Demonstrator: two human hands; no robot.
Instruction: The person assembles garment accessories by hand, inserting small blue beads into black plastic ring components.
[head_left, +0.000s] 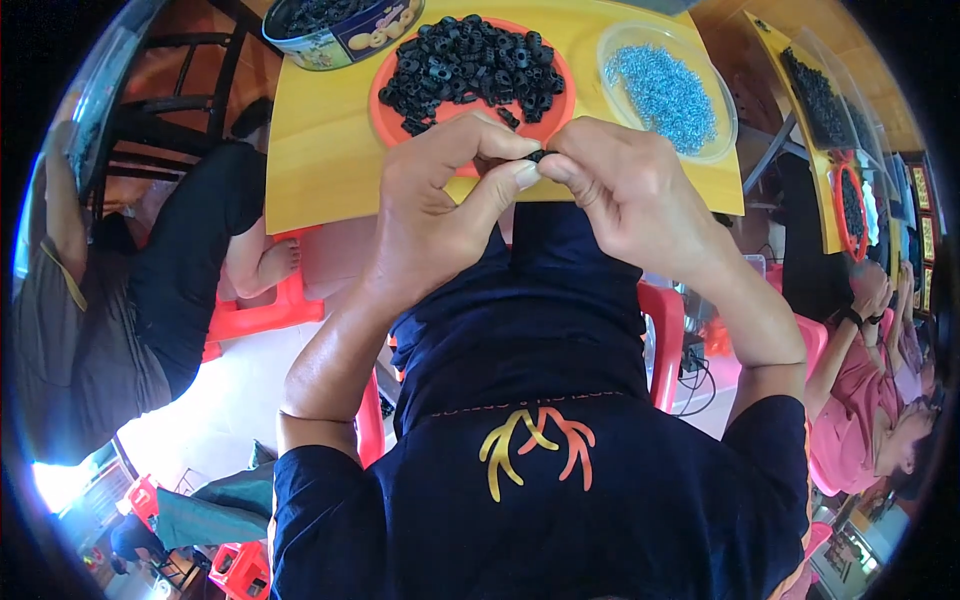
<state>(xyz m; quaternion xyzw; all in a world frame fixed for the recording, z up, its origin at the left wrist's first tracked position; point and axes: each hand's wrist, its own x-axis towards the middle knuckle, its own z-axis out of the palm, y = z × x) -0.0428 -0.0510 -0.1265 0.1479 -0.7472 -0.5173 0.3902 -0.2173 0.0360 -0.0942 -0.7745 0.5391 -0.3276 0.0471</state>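
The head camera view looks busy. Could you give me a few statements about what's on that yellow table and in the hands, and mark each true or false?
1. Both hands pinch one small black part between their fingertips. True: the left hand and the right hand meet on the small black part.
2. The orange plate holds blue beads. False: it is heaped with black ring-shaped parts.
3. The clear dish on the right holds small pale blue pieces. True.
4. The round tin stands to the right of the clear dish. False: it stands at the far left of the yellow table.
5. The hands rest flat on the table. False: they are raised at its near edge.
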